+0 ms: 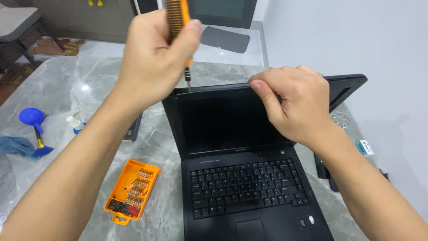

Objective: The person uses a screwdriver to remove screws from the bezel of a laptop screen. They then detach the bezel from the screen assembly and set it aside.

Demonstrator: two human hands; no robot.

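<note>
The left hand (154, 56) is closed in a full fist around an orange-and-black screwdriver (178, 22), held upright with its thin metal tip touching the top edge of the laptop's screen bezel near the left corner. The right hand (294, 105) curls over the same top edge further right, its fingers bent narrow, with the thumb pressed on the front of the frame. The black laptop (240, 178) stands open near the table's front edge, its screen dark. On the grey marble table (89, 76), left of the laptop, lies an open orange bit case (132, 190).
</note>
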